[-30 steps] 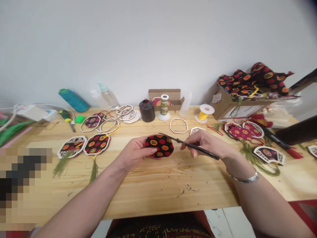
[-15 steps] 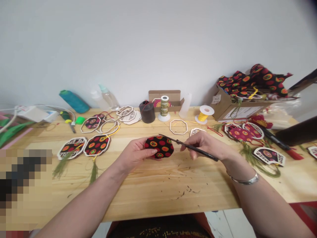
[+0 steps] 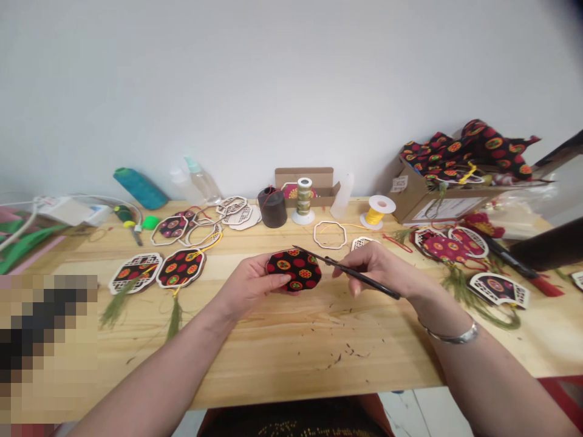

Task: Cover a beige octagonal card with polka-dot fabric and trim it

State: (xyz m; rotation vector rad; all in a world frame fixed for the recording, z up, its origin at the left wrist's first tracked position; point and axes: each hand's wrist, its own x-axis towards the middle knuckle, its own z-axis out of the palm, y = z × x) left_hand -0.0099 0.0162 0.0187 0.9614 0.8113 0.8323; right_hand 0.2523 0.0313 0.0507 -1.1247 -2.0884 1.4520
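My left hand pinches a black fabric-covered piece patterned with red and yellow-green flowers, thumb on its face. Fingers of my right hand are wrapped round black scissors; the blades reach left to the upper edge of the fabric piece. Small dark scraps lie on the wooden table below the hands. Behind the piece is a thin pale frame with a yellow cord across it.
Tasselled ornaments lie at the left, more at the right. Along the back stand a black spool, a green thread cone, a yellow spool and a cardboard box heaped with patterned fabric.
The view has shifted slightly, so table items appear a little lower and to the right. Both hands keep nearly the same pose, with the scissors still at the fabric's edge.
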